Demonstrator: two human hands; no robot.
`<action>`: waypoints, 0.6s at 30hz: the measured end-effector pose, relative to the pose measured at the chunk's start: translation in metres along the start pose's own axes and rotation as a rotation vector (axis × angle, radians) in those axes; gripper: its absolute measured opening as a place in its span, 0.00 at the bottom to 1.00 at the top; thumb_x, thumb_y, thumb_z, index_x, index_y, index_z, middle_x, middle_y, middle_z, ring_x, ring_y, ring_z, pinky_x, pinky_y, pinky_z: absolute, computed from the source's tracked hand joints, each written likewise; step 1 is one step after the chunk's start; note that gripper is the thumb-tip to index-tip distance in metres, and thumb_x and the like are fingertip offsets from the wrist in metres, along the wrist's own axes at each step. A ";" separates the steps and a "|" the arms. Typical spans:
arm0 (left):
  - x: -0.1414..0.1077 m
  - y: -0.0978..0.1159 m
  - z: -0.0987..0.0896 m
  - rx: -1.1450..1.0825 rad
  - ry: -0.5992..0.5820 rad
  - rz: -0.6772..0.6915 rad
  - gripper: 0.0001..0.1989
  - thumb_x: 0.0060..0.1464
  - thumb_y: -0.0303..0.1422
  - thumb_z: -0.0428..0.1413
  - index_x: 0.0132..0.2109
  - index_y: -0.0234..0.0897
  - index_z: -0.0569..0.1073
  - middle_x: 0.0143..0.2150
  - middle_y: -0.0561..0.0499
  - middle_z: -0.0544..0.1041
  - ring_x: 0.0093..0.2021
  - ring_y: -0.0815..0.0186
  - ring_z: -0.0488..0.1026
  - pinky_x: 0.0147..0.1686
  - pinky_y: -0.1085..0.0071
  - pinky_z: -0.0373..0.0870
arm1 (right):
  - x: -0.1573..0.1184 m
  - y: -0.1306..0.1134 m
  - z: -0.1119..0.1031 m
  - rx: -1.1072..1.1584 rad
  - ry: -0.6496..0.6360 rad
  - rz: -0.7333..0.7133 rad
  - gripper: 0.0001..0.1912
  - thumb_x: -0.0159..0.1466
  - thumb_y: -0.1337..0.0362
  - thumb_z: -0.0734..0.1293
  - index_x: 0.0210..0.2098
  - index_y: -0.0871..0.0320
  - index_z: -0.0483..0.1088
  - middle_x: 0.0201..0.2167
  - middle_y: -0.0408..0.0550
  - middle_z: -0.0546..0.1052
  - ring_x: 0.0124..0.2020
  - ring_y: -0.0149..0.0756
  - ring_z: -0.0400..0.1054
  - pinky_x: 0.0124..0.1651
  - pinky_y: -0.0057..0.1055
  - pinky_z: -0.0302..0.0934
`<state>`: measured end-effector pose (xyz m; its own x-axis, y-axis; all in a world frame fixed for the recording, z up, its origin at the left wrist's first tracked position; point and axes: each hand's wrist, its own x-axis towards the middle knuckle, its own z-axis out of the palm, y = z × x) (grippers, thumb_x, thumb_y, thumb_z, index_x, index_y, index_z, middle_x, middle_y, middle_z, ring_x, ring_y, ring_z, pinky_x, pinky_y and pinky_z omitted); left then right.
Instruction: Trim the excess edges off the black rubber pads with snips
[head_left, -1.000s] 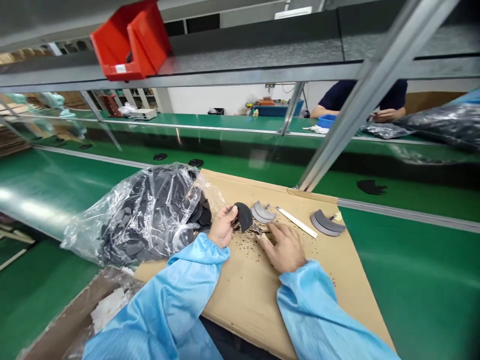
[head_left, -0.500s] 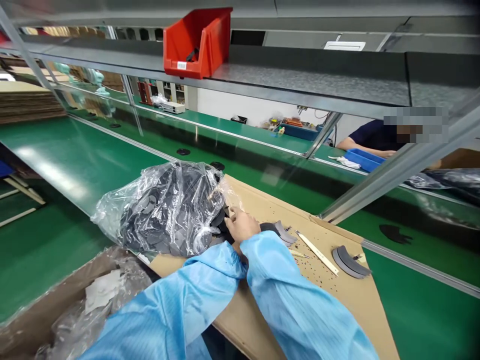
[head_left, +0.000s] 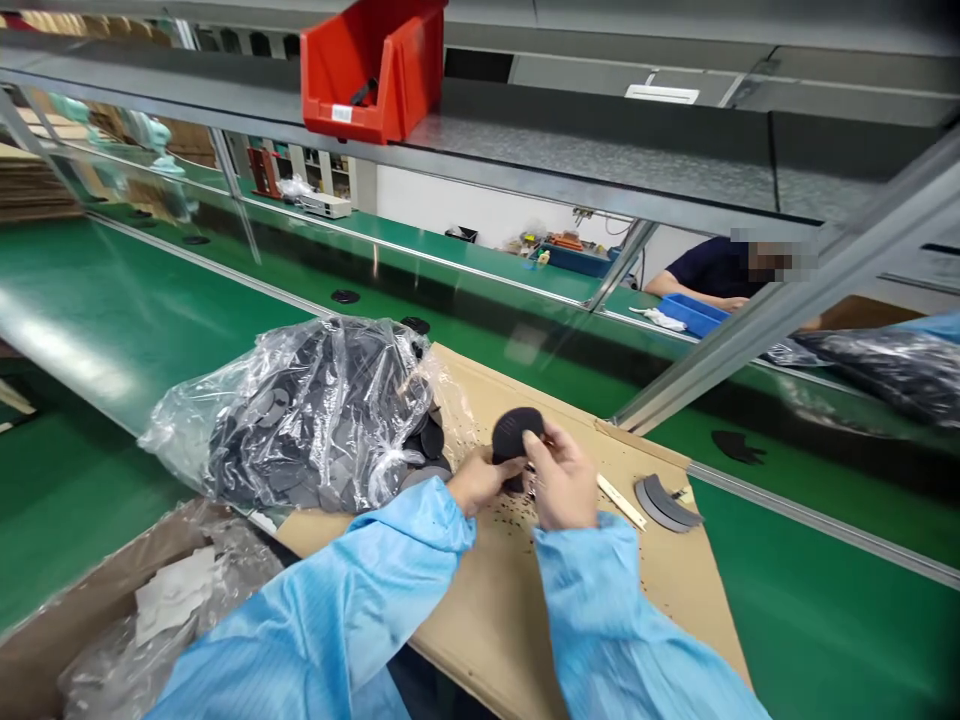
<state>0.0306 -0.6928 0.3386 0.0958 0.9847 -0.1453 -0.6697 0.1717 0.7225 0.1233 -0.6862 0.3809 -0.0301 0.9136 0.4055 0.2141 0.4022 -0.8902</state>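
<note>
A dark, rounded flat pad [head_left: 516,432] is held up between my two hands over the cardboard sheet [head_left: 487,610]. My left hand [head_left: 480,482] grips its lower left edge, and my right hand [head_left: 564,478] pinches its right side with the thumb on the face. Left of them lies a clear plastic bag [head_left: 315,410] full of similar dark pieces, some spilling from its right side. Right of my hands, a cream-coloured flat tool [head_left: 621,502] is partly covered by my right hand. Beyond it sit stacked curved grey pieces [head_left: 666,503].
Small dark crumbs lie scattered on the cardboard. A box lined with plastic [head_left: 150,610] stands at lower left. A red bin [head_left: 371,80] is on the shelf above. A metal post [head_left: 720,350] slants at right; a person [head_left: 705,270] sits beyond it.
My hands have left the bag's right side and moved right, now holding the dark pad up between them. The view has shifted slightly to the right.
</note>
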 end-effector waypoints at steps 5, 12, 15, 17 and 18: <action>-0.011 -0.002 0.003 0.114 -0.071 -0.107 0.20 0.43 0.43 0.67 0.36 0.30 0.76 0.29 0.43 0.78 0.26 0.62 0.74 0.26 0.68 0.69 | -0.035 0.034 -0.060 0.104 0.296 0.041 0.21 0.61 0.54 0.68 0.49 0.60 0.71 0.42 0.56 0.77 0.42 0.45 0.72 0.44 0.49 0.69; -0.018 -0.003 0.005 0.201 -0.173 -0.032 0.22 0.43 0.40 0.68 0.44 0.31 0.77 0.38 0.45 0.79 0.35 0.63 0.75 0.38 0.67 0.73 | -0.047 0.038 -0.058 -0.136 0.150 -0.094 0.16 0.63 0.58 0.66 0.48 0.58 0.75 0.33 0.49 0.72 0.34 0.36 0.67 0.40 0.35 0.67; -0.019 -0.006 0.004 0.233 -0.211 -0.023 0.22 0.44 0.36 0.68 0.46 0.31 0.77 0.40 0.44 0.80 0.40 0.61 0.76 0.46 0.62 0.72 | -0.047 0.031 -0.056 -0.151 0.163 -0.086 0.16 0.63 0.59 0.65 0.47 0.58 0.75 0.31 0.47 0.69 0.31 0.34 0.65 0.36 0.32 0.66; -0.018 -0.008 0.003 0.246 -0.182 -0.011 0.22 0.44 0.36 0.68 0.47 0.32 0.77 0.41 0.44 0.80 0.42 0.59 0.76 0.48 0.60 0.71 | -0.048 0.030 -0.056 -0.123 0.159 -0.070 0.16 0.63 0.59 0.65 0.47 0.58 0.75 0.31 0.47 0.69 0.31 0.34 0.65 0.35 0.31 0.65; -0.018 -0.008 0.003 0.251 -0.165 0.001 0.21 0.44 0.35 0.68 0.46 0.31 0.78 0.42 0.43 0.80 0.43 0.59 0.76 0.49 0.60 0.71 | -0.048 0.030 -0.056 -0.110 0.150 -0.058 0.16 0.63 0.59 0.65 0.47 0.58 0.75 0.31 0.47 0.69 0.31 0.33 0.65 0.34 0.30 0.65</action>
<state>0.0367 -0.7120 0.3375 0.2274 0.9726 -0.0477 -0.4690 0.1523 0.8700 0.1863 -0.7212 0.3463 0.0985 0.8663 0.4896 0.3219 0.4378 -0.8394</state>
